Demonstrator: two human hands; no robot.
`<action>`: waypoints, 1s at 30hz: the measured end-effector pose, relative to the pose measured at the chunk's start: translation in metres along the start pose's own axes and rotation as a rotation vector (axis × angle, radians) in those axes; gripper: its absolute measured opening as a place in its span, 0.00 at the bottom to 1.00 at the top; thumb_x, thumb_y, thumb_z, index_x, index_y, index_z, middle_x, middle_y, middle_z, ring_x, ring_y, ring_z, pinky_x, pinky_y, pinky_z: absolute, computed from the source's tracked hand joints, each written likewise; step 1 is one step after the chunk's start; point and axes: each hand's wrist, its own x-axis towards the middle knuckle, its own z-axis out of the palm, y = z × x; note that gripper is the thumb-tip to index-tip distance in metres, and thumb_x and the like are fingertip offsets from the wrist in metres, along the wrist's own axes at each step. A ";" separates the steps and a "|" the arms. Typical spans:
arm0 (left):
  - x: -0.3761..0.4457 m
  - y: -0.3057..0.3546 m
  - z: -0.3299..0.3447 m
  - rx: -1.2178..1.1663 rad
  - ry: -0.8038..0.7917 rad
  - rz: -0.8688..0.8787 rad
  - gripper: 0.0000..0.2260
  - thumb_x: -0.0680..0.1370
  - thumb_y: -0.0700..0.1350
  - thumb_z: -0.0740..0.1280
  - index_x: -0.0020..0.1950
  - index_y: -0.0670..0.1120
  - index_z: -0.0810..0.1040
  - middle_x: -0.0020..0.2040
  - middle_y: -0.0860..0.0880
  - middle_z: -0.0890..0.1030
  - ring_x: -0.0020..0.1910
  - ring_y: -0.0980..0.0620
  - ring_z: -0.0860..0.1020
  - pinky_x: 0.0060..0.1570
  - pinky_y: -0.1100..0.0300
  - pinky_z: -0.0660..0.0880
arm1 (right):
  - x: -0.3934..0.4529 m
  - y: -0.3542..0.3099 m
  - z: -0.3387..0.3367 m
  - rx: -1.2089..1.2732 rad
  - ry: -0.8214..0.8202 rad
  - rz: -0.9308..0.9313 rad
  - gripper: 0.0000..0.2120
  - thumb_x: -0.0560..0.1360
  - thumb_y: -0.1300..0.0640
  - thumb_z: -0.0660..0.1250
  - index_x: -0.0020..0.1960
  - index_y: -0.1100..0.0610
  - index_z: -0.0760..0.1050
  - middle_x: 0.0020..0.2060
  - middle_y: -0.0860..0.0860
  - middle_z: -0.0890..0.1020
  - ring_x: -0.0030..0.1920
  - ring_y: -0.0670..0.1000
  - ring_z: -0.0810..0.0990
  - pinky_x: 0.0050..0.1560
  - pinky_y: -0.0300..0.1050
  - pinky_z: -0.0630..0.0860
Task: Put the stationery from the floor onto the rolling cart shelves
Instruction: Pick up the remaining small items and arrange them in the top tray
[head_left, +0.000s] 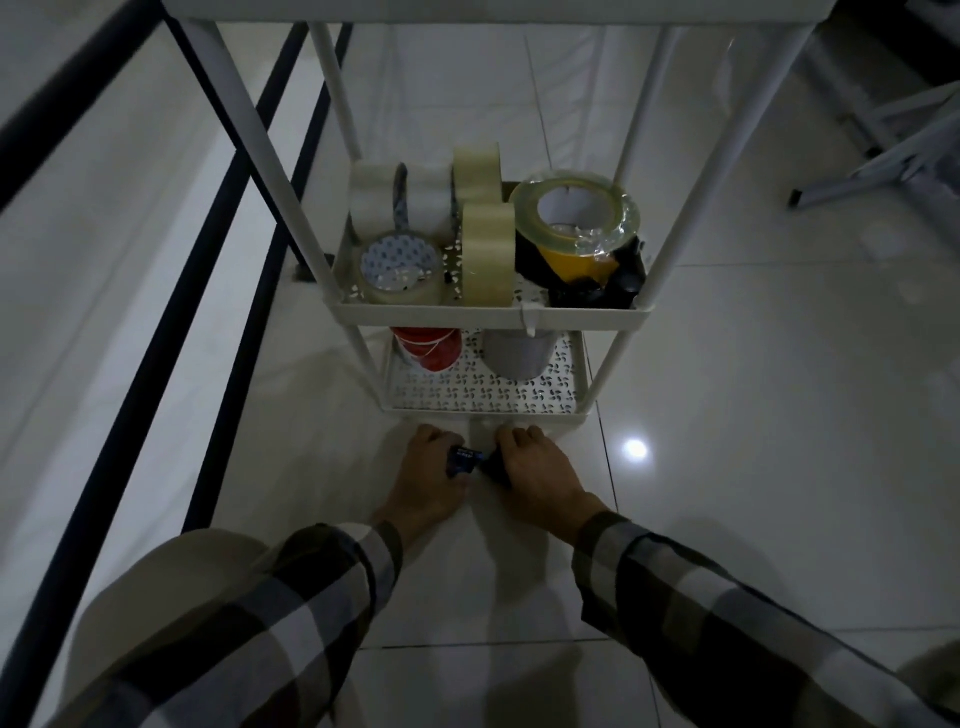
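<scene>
Both my hands are down at the floor just in front of the white rolling cart (488, 314). My left hand (423, 480) grips a small dark blue item with white print (464, 458). My right hand (537, 475) curls round a small black item (493, 470) beside it; most of it is hidden. The cart's middle shelf carries several tape rolls: clear ones (397, 200), pale yellow ones (485, 254), a large yellow roll (576, 218) on black rolls. The bottom shelf (488, 400) holds a red roll (428, 345) and a grey roll (519, 353).
Black metal bars (171, 291) run diagonally along the left of the cart. A grey metal frame (878, 166) stands on the glossy white tile floor (753, 415) at the upper right. A lamp reflection shines on the tiles to the right of my hands.
</scene>
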 end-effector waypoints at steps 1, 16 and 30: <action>-0.003 0.002 0.001 -0.015 -0.005 0.007 0.09 0.73 0.36 0.73 0.53 0.37 0.82 0.51 0.39 0.80 0.55 0.42 0.74 0.52 0.52 0.71 | -0.002 0.000 0.001 0.002 0.010 0.017 0.19 0.80 0.47 0.65 0.66 0.57 0.69 0.57 0.57 0.80 0.53 0.57 0.76 0.52 0.53 0.78; -0.059 0.043 -0.002 -0.131 -0.106 -0.160 0.06 0.77 0.40 0.73 0.48 0.37 0.82 0.47 0.39 0.83 0.45 0.45 0.77 0.38 0.58 0.64 | -0.101 0.002 -0.004 0.574 -0.002 0.261 0.18 0.75 0.54 0.70 0.60 0.54 0.67 0.51 0.50 0.77 0.47 0.51 0.78 0.49 0.49 0.78; -0.053 0.052 0.001 -0.182 -0.122 -0.239 0.07 0.77 0.38 0.72 0.48 0.33 0.82 0.47 0.36 0.85 0.46 0.39 0.82 0.40 0.58 0.69 | -0.146 -0.021 0.034 0.142 -0.424 0.066 0.33 0.71 0.34 0.72 0.67 0.51 0.66 0.59 0.52 0.74 0.51 0.56 0.79 0.50 0.52 0.80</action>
